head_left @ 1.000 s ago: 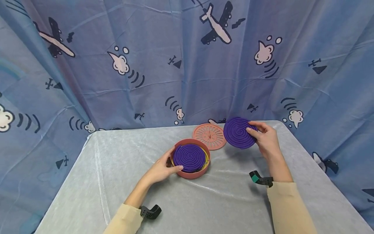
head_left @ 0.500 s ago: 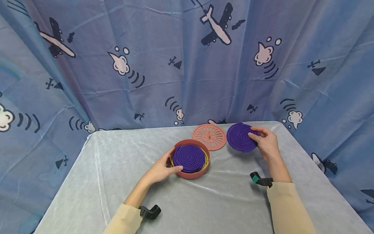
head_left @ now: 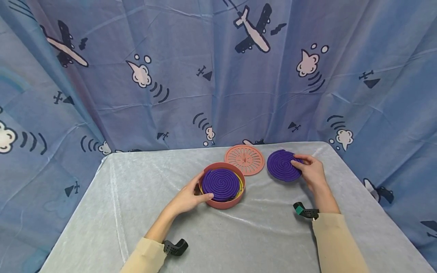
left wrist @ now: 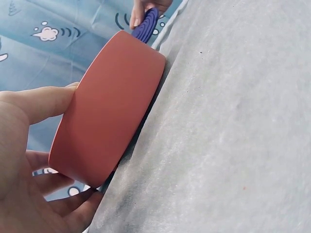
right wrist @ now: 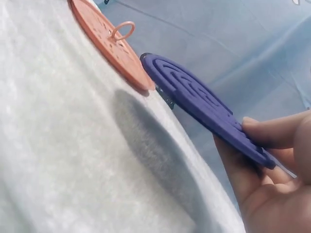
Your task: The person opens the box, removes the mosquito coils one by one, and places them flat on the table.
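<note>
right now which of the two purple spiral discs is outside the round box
The purple disc pinched by the right hand, held above the table; the other disc lies inside the round box.

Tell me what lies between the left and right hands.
Head view shows the red tub, a purple spiral inside it, bare cloth, then the held spiral; the slotted lid lies farther back.

Blue curtain point(head_left: 177, 49) (plane prints point(head_left: 254, 31) etc.) behind lt-grey tbl point(head_left: 146, 182).

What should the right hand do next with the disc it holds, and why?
Probably lower the disc to the table beside the lid: the right hand holds it raised, its shadow lying apart below, and another disc already occupies the tub.
</note>
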